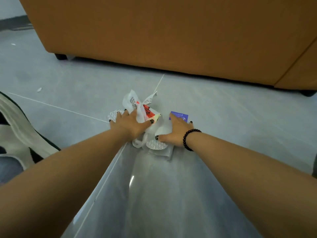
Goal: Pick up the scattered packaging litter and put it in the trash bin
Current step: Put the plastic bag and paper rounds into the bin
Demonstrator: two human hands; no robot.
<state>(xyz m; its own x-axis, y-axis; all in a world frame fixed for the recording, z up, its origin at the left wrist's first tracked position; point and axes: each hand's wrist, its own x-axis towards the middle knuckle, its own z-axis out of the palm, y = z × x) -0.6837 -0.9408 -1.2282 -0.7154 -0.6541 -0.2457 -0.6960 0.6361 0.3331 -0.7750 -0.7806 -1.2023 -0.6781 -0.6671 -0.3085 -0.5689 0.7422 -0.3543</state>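
A pile of packaging litter lies on the grey floor in front of me. It holds a white printed plastic wrapper [133, 100], a red and yellow wrapper [148, 112], a purple card [180, 115], and two round foil seals [113, 114] [157, 145]. My left hand [128, 123] rests spread on the pile's left side, fingertips on one foil seal and thumb on the red and yellow wrapper. My right hand [175, 130], with a black bead bracelet on the wrist, presses on white packaging, fingers reaching the purple card and thumb near the other seal. No trash bin is in view.
An orange sofa [171, 35] with short black feet [60, 56] stands just behind the pile. A small white scrap [39, 89] lies on the floor at the left, another [13, 44] farther back. A black and white rug [18, 121] sits at the left edge.
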